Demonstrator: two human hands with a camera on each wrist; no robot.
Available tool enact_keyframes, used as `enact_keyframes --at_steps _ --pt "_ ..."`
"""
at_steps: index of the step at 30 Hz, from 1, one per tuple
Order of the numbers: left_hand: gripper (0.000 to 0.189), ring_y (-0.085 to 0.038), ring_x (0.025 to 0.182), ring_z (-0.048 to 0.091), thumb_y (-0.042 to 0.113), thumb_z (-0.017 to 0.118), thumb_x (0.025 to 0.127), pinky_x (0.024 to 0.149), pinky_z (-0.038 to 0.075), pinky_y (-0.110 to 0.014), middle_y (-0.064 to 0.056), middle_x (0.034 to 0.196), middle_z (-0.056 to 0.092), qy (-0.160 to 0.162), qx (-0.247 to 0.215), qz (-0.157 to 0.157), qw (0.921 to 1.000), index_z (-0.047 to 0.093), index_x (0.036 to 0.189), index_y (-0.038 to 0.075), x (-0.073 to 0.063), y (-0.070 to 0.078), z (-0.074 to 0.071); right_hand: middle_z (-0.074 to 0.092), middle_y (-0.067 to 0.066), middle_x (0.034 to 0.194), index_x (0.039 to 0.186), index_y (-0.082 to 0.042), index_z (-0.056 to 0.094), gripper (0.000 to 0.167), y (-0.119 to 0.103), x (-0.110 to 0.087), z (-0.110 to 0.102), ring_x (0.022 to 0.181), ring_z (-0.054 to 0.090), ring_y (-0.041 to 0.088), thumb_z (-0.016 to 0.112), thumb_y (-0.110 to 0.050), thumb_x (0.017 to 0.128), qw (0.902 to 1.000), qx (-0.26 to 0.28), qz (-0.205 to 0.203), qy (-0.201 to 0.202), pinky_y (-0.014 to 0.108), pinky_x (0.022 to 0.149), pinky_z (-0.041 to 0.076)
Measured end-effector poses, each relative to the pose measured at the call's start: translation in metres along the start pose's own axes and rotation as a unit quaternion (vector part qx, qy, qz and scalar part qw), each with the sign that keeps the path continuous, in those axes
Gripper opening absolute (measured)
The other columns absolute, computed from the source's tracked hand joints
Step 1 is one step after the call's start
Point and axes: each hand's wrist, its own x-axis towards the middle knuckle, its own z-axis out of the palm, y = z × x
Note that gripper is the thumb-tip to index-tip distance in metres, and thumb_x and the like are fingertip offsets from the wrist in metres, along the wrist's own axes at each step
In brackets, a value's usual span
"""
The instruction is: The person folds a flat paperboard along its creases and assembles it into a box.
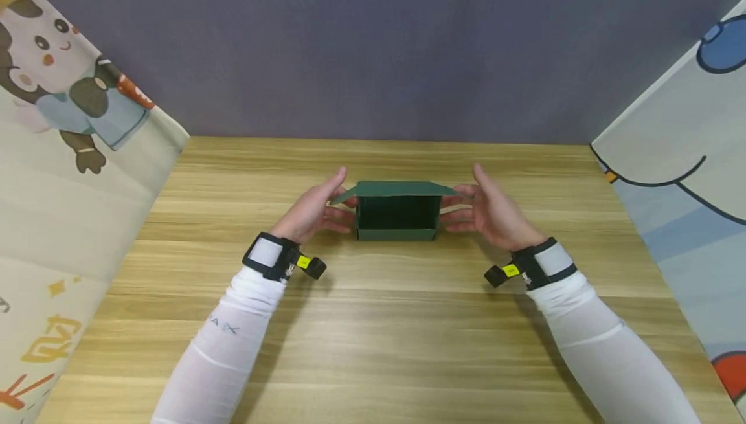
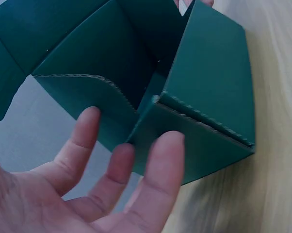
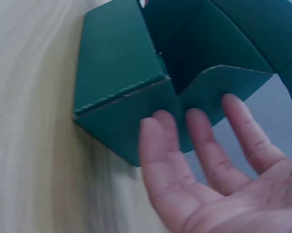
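A green cardboard box (image 1: pixel 397 234) sits on the table with its lid raised and its inside dark. My left hand (image 1: pixel 317 209) is at its left side, my right hand (image 1: pixel 492 210) at its right. In the left wrist view, the fingers (image 2: pixel 158 179) reach to the box's end wall (image 2: pixel 199 145), spread and only slightly bent. On the other side, the right wrist view has the fingers (image 3: pixel 158 160) laid likewise along the opposite end wall (image 3: pixel 121 116). Both thumbs point up, away from the box. Side flaps of the lid (image 1: pixel 402 188) slant outward over the fingers.
The box stands on a wood-grain table (image 1: pixel 384 346). A grey-blue panel (image 1: pixel 384 48) rises along the far edge. Cartoon-printed sheets flank the table on the left (image 1: pixel 70 204) and right (image 1: pixel 670 126). Each wrist wears a black strap with a small camera.
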Motion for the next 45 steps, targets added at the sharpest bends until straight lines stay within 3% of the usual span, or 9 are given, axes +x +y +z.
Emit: enact_keyframes --at_steps 4,9,11,15,20,25,31,37,45 --pt "0.075 -0.037 0.097 0.066 0.064 0.055 0.088 0.084 0.056 -0.051 -0.017 0.124 0.058 -0.009 0.031 -0.008 0.9994 0.052 0.134 0.005 -0.001 0.003 0.002 0.061 0.011 0.12 0.105 -0.014 0.062 0.054 -0.006 -0.002 0.005 0.109 0.063 0.041 0.032 -0.059 0.099 0.9984 -0.051 0.019 0.013 0.06 0.097 0.046" --pt "0.063 -0.036 0.097 0.063 0.056 0.059 0.089 0.086 0.054 -0.054 -0.013 0.122 0.056 -0.022 0.045 -0.008 0.9987 0.062 0.121 0.002 -0.002 0.002 0.004 0.037 0.017 0.149 0.13 -0.008 0.05 0.059 -0.012 -0.004 0.013 0.114 0.061 0.041 0.042 -0.056 0.098 0.9907 -0.122 0.048 0.037 0.056 0.097 0.047" --pt "0.059 -0.037 0.098 0.061 0.055 0.06 0.089 0.086 0.054 -0.054 -0.01 0.125 0.054 -0.025 0.045 -0.004 0.9987 0.063 0.116 0.002 -0.002 0.002 0.004 0.033 0.019 0.15 0.135 -0.004 0.046 0.061 -0.013 -0.004 0.015 0.114 0.061 0.04 0.045 -0.053 0.098 0.9879 -0.138 0.055 0.043 0.055 0.098 0.047" --pt "0.055 -0.034 0.097 0.062 0.054 0.062 0.089 0.086 0.054 -0.054 -0.005 0.127 0.054 -0.023 0.055 0.002 0.9982 0.065 0.107 0.002 -0.001 -0.001 0.005 0.052 0.016 0.133 0.132 -0.001 0.051 0.055 -0.012 -0.004 0.018 0.113 0.061 0.039 0.052 -0.045 0.098 0.9846 -0.157 0.056 0.052 0.056 0.098 0.047" --pt "0.052 -0.023 0.088 0.063 0.052 0.067 0.086 0.085 0.055 -0.054 -0.005 0.098 0.053 -0.014 0.06 -0.002 0.9981 0.059 0.097 0.002 -0.001 -0.004 0.006 0.06 0.009 0.114 0.126 -0.002 0.055 0.051 -0.009 -0.004 0.017 0.105 0.065 0.03 0.058 -0.042 0.095 0.9776 -0.193 0.048 0.07 0.053 0.094 0.051" --pt "0.057 -0.019 0.083 0.063 0.051 0.069 0.084 0.085 0.054 -0.055 -0.01 0.1 0.059 -0.003 0.074 -0.004 0.9972 0.057 0.111 0.002 -0.001 -0.007 0.008 0.057 0.01 0.119 0.131 -0.005 0.051 0.056 -0.004 -0.004 0.016 0.098 0.063 0.017 0.06 -0.045 0.093 0.966 -0.234 0.054 0.095 0.045 0.089 0.055" --pt "0.072 -0.023 0.099 0.062 0.057 0.068 0.082 0.077 0.057 -0.037 -0.01 0.124 0.057 0.015 0.135 -0.012 0.9906 0.051 0.134 0.01 0.002 -0.012 0.01 0.046 0.009 0.14 0.139 -0.012 0.046 0.064 0.004 -0.002 0.014 0.122 0.046 0.023 0.061 -0.051 0.091 0.9519 -0.277 0.071 0.11 0.032 0.094 0.044" --pt "0.079 -0.025 0.111 0.059 0.055 0.068 0.084 0.086 0.055 -0.037 -0.01 0.135 0.053 0.018 0.152 -0.01 0.9882 0.043 0.143 0.009 0.0 -0.017 0.013 0.04 0.008 0.149 0.144 -0.012 0.042 0.072 0.011 -0.001 0.017 0.135 0.039 0.025 0.062 -0.054 0.089 0.9464 -0.293 0.072 0.115 0.044 0.108 0.036" --pt "0.078 -0.024 0.122 0.053 0.054 0.072 0.08 0.102 0.045 -0.043 -0.007 0.131 0.057 0.051 0.204 0.021 0.9775 0.047 0.142 0.013 -0.001 -0.023 0.015 0.044 0.01 0.146 0.145 -0.012 0.041 0.071 0.021 0.001 0.018 0.136 0.039 0.028 0.063 -0.05 0.089 0.9405 -0.311 0.055 0.124 0.048 0.109 0.037"
